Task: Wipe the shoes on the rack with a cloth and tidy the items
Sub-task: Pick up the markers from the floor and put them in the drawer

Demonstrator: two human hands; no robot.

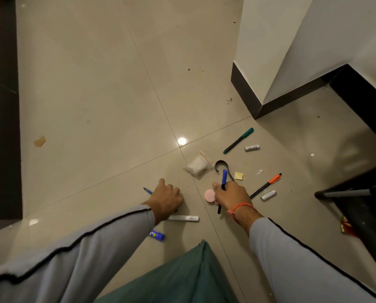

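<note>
Small items lie scattered on the tiled floor. My right hand (231, 196) grips a blue-capped pen (224, 179) that sticks up past the fingers, its dark end showing below the hand. Beside that hand lies a pink round disc (209, 195). My left hand (168, 199) is curled over a blue pen (147, 190) whose tip shows to its left; the grip itself is hidden. A white marker (186, 218) lies just below the left wrist. No shoes or cloth are in view.
Further out lie a green pen (239, 139), an orange-capped pen (266, 185), two white tubes (252, 148) (268, 195), a clear plastic bag (197, 167), a black hook (222, 166), a yellow note (239, 176) and a blue glue stick (156, 235). A dark rack leg (344, 193) stands at right.
</note>
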